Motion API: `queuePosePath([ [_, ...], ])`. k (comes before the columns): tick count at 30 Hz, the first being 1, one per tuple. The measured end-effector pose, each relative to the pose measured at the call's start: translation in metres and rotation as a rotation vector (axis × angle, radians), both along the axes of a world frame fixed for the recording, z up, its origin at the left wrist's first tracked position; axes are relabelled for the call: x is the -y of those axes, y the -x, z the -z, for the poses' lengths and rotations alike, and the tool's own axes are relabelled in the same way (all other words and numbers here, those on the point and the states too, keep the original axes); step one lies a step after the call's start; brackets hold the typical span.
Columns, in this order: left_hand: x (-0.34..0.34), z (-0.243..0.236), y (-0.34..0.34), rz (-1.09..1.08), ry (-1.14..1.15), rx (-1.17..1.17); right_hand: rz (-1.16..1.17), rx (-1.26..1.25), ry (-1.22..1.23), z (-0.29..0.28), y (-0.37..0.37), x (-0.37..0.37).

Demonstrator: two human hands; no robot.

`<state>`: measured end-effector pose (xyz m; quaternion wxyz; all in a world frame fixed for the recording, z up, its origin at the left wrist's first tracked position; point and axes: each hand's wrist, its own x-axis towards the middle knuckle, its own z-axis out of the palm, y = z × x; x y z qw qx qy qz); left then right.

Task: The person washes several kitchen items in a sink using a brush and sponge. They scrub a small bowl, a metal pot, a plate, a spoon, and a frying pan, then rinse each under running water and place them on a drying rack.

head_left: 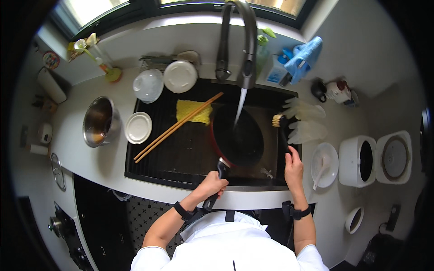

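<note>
My left hand [212, 185] is closed around the black handle of a frying pan [244, 140], dark inside with a red outer side. The pan sits in the black sink [185, 165], and water [241, 101] runs into it from the tall dark faucet [249, 54]. In my right hand [294, 170] is a dish brush [283, 131], held by its black handle at the sink's right edge. Its pale bristles point left, apart from the pan. Long wooden chopsticks [176, 128] lie slantwise across the sink's left part, over a yellow cloth [192, 111].
Rubber gloves [308, 131] lie on the right rim, near a white bowl with a spoon [324, 165] and an open white rice cooker [357, 161]. A steel bowl [101, 122], a white lid [138, 128] and a clear bowl [148, 85] stand left. Bottles [275, 70] line the back.
</note>
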<state>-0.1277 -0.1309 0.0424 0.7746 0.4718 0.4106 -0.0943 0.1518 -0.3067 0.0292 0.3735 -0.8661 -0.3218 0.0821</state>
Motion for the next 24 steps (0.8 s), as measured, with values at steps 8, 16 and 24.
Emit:
queuePosePath([
  [8,0.001,0.003,0.006,0.023,-0.023,0.026,-0.08,-0.102,0.116,-0.054,0.044,-0.033],
  [16,0.005,0.009,0.011,0.051,-0.041,0.109,-1.113,0.248,-0.199,-0.041,0.165,-0.162],
  [24,-0.01,0.019,0.015,0.117,-0.044,0.012,-1.21,0.415,-0.005,-0.003,0.202,-0.228],
])
